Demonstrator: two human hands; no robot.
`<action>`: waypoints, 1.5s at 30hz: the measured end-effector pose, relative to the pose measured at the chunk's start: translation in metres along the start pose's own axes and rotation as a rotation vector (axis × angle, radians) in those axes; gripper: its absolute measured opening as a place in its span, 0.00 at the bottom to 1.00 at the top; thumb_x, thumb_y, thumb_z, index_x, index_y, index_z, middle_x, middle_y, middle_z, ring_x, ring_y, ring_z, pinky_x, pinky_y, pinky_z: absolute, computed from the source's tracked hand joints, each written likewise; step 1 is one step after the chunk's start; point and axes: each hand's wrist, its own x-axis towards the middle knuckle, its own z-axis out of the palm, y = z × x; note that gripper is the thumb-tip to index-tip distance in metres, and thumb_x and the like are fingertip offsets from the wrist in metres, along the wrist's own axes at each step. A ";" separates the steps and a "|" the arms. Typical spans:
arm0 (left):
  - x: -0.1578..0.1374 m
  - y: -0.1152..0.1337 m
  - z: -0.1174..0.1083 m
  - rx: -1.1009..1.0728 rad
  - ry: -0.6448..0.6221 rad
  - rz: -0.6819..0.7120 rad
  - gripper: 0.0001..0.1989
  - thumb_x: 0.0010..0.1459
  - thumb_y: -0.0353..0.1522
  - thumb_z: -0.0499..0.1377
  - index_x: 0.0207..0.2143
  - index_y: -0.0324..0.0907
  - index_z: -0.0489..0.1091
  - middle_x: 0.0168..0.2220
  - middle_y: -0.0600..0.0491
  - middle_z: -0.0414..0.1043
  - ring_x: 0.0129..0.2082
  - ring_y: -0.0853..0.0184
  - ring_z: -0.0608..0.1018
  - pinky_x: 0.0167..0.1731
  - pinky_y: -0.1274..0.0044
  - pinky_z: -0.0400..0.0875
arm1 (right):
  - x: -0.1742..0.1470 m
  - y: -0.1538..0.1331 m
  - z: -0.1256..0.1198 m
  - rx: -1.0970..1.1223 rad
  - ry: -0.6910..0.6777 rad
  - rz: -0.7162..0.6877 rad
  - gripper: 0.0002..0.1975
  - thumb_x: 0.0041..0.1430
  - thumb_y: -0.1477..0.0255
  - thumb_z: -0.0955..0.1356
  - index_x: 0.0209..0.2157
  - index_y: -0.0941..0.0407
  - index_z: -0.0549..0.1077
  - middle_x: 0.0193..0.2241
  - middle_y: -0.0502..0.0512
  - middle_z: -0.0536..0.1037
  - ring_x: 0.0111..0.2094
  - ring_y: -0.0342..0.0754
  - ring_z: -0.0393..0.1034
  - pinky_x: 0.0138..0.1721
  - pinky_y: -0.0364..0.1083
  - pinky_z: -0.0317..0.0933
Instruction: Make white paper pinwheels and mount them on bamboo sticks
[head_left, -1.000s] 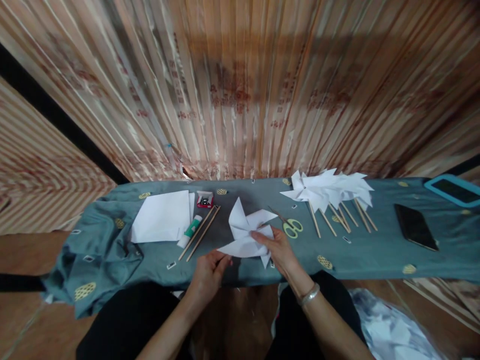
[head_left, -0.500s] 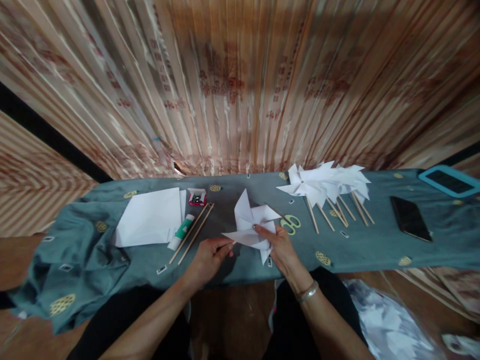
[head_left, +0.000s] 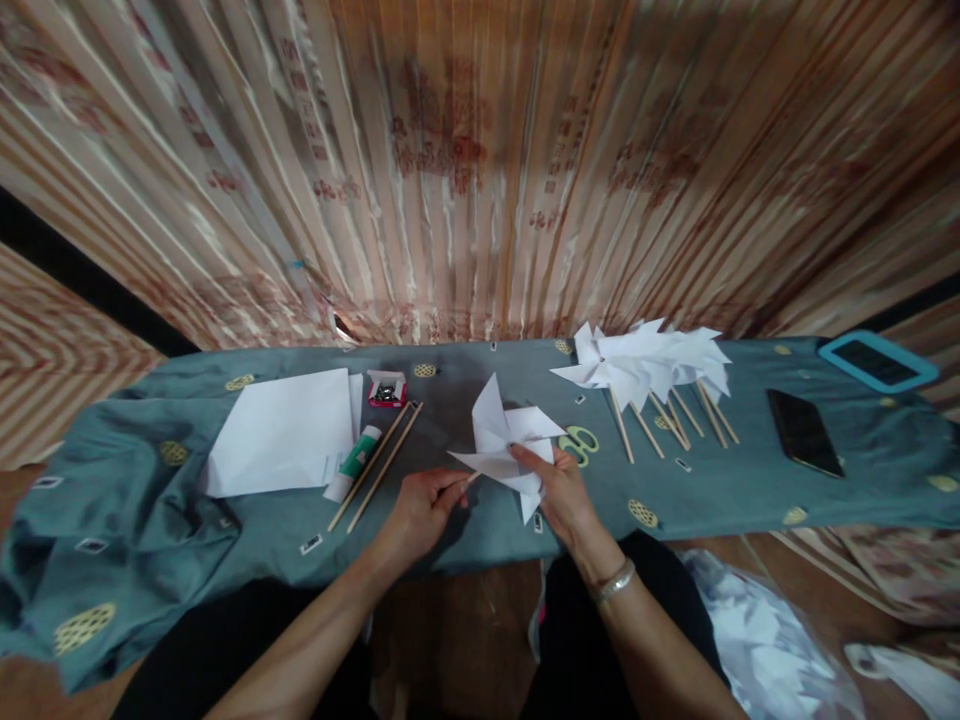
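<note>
A white paper pinwheel [head_left: 495, 430] is held between my two hands, just above the cloth-covered table. My right hand [head_left: 559, 490] grips its right side, with the thumb pressed at the centre. Below the left blade, my left hand [head_left: 427, 510] is closed round a wooden stick [head_left: 472, 478], of which only the tip shows; the rest lies hidden in the fingers and behind the paper. Green-handled scissors [head_left: 579, 445] lie right beside the pinwheel, partly covered by it. To the left of my left hand are two loose wooden sticks [head_left: 386, 465] and a green and white glue stick [head_left: 354, 462].
White paper sheets [head_left: 285, 430] lie at the left, near a small red box [head_left: 387, 388] of dark pins. Several finished pinwheels [head_left: 652, 360] are piled at the back right. A black phone [head_left: 804, 432] and a blue-framed tablet [head_left: 877, 362] lie farther right. A plastic bag [head_left: 772, 640] of paper sits below.
The view has shifted slightly, so the table's objects sit a little differently in the picture. Both hands keep their hold, and the pinwheel stays in nearly the same place.
</note>
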 end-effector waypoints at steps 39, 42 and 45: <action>0.012 -0.015 -0.028 0.102 0.194 0.129 0.14 0.53 0.37 0.58 0.37 0.38 0.78 0.45 0.41 0.77 0.46 0.55 0.76 0.49 0.65 0.68 | -0.030 -0.010 0.009 -0.101 -0.077 -0.021 0.19 0.30 0.65 0.81 0.27 0.58 0.80 0.25 0.53 0.83 0.23 0.47 0.74 0.29 0.45 0.69; 0.013 -0.001 -0.029 -0.169 0.221 0.057 0.20 0.53 0.44 0.59 0.40 0.40 0.77 0.47 0.45 0.77 0.50 0.55 0.75 0.54 0.65 0.65 | -0.030 -0.012 0.009 -0.127 -0.099 -0.013 0.19 0.29 0.66 0.81 0.26 0.58 0.80 0.24 0.53 0.82 0.23 0.46 0.74 0.28 0.44 0.68; 0.006 0.019 -0.023 -0.596 0.030 -0.024 0.28 0.49 0.51 0.61 0.45 0.39 0.75 0.43 0.45 0.79 0.44 0.54 0.78 0.46 0.66 0.71 | -0.029 -0.015 0.009 -0.191 -0.139 -0.025 0.18 0.30 0.65 0.80 0.25 0.59 0.79 0.23 0.51 0.81 0.21 0.44 0.72 0.26 0.43 0.67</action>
